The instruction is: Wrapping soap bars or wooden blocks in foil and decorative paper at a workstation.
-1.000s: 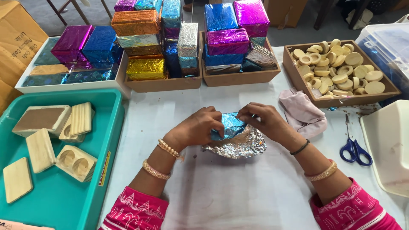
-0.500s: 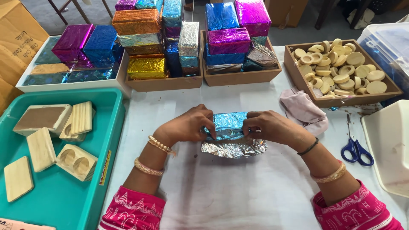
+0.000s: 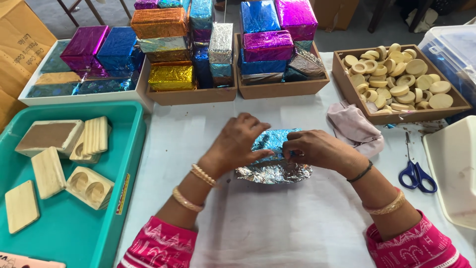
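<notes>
Foil-wrapped block: a small rectangular block half wrapped in shiny blue foil sits at the middle of the desk, resting on crumpled silver foil that spreads out beneath it.
Left hand: the left hand lies over the left end of the block, fingers curled down and pressing the foil against it.
Right hand: the right hand closes on the right end, thumb and fingertips pinching a fold of the blue foil.
Desk cover: a white cloth covers the desk under both forearms.
Left side: a teal plastic tray holds pale wooden mould pieces, one with two round hollows.
Far edge: wooden crates carry stacked blocks wrapped in purple, blue, orange, gold and silver foil.
Right side: a wooden tray of round cream-coloured discs stands near a crumpled pale pink cloth, and blue-handled scissors lie just beside a white plastic container.
</notes>
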